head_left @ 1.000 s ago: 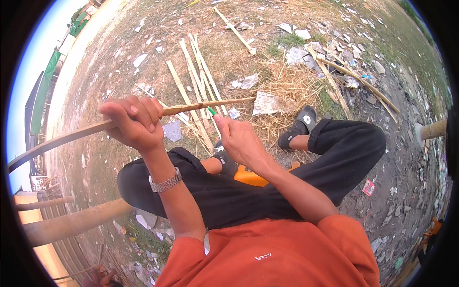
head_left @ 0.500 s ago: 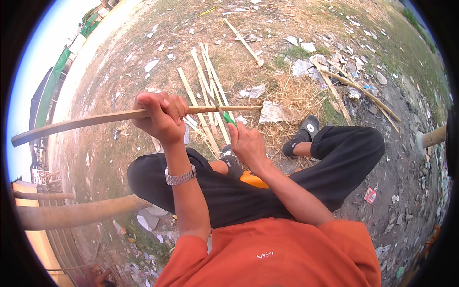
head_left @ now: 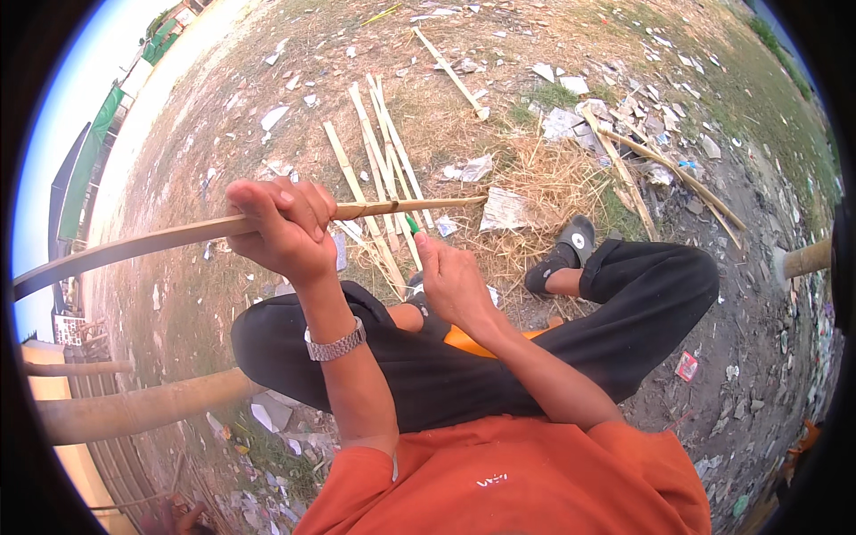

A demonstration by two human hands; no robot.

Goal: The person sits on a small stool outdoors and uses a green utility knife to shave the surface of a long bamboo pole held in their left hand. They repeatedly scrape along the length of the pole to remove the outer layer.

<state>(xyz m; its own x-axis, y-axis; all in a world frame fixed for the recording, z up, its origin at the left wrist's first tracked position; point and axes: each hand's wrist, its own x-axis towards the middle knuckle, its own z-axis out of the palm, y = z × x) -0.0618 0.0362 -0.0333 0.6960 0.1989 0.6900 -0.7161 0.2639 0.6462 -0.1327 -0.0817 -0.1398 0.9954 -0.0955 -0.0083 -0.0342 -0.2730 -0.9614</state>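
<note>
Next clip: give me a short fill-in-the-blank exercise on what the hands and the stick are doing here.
1. The left hand is closed around a long bamboo ____.
2. On the left wrist sits a metal ____.
3. The right hand grips a tool with a ____ handle, just below the stick.
4. More split bamboo strips lie on the ____.

Missing words: stick; watch; green; ground

bamboo strips (head_left: 379,152) on ground | paper scraps (head_left: 505,209) | black sandal (head_left: 562,254) | thick pole (head_left: 134,410)
</note>
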